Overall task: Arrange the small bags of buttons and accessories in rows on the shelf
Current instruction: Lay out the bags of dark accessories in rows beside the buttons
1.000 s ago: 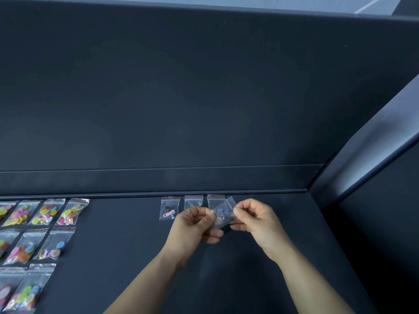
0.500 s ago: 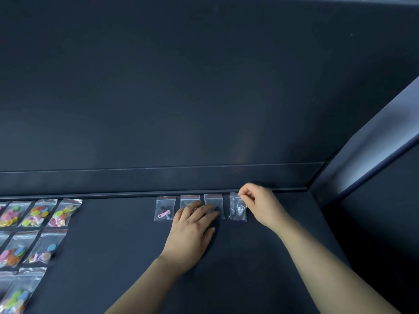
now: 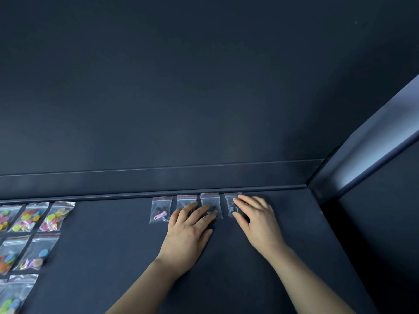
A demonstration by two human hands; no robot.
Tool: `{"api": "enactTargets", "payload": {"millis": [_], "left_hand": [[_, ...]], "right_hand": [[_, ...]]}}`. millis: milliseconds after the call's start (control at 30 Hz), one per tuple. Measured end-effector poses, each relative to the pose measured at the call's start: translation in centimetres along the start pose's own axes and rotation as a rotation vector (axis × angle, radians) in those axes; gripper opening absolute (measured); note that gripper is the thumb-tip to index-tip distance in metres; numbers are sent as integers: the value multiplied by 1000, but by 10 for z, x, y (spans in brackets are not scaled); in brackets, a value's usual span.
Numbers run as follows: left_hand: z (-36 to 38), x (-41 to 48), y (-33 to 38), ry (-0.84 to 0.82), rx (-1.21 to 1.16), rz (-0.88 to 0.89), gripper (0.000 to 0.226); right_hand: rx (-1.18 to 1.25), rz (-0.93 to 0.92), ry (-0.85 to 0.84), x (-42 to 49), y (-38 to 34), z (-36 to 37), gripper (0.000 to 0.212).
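Lying in rows at the far left of the dark matte shelf [image 3: 113, 257], the clear zip bags of bright coloured buttons [image 3: 56, 216] sit well apart from a second row along the back ledge. That row starts with a small clear bag holding a pink zipper pull [image 3: 159, 209]. Next, the left hand [image 3: 188, 234] presses flat, fingers straight, on the second clear bag [image 3: 186, 200] and the third clear bag [image 3: 209, 200]. Rightmost, the right hand [image 3: 258, 223] rests with released, extended fingers on the fourth clear bag [image 3: 229, 203]. The slick plastic could cling to fingertips as they lift and skew the row. Half a second ago the right hand pinched that bag's top edge; now it has let go and lies flat.
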State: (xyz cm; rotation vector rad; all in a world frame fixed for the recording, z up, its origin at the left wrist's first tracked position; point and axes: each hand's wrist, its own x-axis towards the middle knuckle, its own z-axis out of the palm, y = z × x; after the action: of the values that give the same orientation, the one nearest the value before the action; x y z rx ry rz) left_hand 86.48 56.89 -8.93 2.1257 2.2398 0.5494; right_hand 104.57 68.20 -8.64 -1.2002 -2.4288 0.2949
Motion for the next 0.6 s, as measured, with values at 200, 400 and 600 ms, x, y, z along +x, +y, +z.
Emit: {"api": "enactTargets", "payload": {"millis": [200,400,600], "left_hand": [[0,-1,-1,-5,-34,-2,37],[-25,-5,-5,137,-327,-72,29],[-78,-36,-19,287,-840,-432,16]], "right_hand": [[18,32,-4,-1,-2,0,38],[328,235,146,-12,-23,-16,26],[878,539,251,-27,-71,-41,18]]}}
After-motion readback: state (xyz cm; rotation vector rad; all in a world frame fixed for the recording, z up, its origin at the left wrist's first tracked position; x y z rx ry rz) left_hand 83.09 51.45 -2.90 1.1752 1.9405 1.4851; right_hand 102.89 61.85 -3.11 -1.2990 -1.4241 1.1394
